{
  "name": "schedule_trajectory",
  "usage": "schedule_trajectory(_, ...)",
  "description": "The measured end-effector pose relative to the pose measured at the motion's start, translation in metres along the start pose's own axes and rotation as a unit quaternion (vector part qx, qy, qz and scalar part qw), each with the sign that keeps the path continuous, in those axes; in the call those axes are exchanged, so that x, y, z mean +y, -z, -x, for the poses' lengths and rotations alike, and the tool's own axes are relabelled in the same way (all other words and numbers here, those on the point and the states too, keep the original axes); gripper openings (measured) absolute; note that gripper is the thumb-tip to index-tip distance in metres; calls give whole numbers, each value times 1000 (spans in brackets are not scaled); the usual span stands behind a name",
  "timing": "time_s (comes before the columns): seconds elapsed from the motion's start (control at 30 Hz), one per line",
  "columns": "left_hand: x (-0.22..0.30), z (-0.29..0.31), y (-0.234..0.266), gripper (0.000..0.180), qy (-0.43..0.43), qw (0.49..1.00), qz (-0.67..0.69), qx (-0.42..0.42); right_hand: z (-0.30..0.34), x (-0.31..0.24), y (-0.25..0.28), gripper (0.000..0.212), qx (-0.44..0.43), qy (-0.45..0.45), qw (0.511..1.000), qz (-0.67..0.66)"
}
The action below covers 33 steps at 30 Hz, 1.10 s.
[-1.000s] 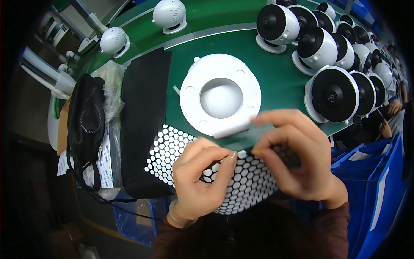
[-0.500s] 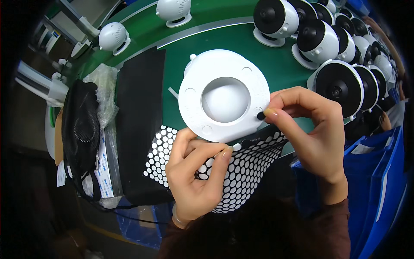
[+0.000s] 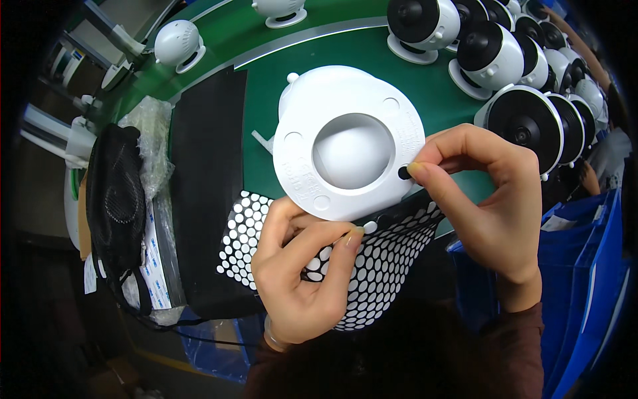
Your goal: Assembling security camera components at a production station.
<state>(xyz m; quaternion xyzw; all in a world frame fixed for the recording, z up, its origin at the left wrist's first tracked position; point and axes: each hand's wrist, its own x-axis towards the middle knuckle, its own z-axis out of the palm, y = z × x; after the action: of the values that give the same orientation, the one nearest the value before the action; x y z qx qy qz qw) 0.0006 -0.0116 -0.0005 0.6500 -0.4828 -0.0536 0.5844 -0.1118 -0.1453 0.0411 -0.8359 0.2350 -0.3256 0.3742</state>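
In the middle, a white ring-shaped base (image 3: 302, 186) of a rounded white camera unit faces up, with shallow round recesses in its rim. My right hand (image 3: 488, 193) is closed, thumb and index finger pinching a small black round pad (image 3: 403, 173) against a recess at the base's right side. My left hand (image 3: 302, 266) is closed below the base, a small white round pad (image 3: 370, 227) at its pinched fingertips. Under that hand spreads a black sheet of white dots (image 3: 379, 279), curving down over the table's near edge.
Several white cameras with black fronts (image 3: 522, 126) crowd the right. Left lie a black mat (image 3: 207, 166), bubble wrap (image 3: 156, 146) and a black mesh bag (image 3: 116, 193). Blue bins (image 3: 571, 266) stand lower right. Another white camera (image 3: 178, 45) sits on the far green surface.
The black pad now sits flatter in the base's recess, my right fingertips still on it. The view has shifted slightly; my left hand keeps its pinch.
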Motion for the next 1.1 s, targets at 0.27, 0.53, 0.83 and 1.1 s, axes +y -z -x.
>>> schedule_trajectory(0.27,1,5,2,10,15,1000,-16,22,-6,9,6,19,-51,-116,985,-117)
schedule_trajectory(0.53,11,10,16,15,3,997,-56,-56,24,-2,4,16,-50,181,982,20)
schedule_trajectory(0.83,21,6,10,11,26,994,-94,-58,24,-2,10,20,-109,149,981,51)
schedule_trajectory(1.1,2,11,8,11,69,993,-83,45,16,-9,-3,20,-36,182,983,-2)
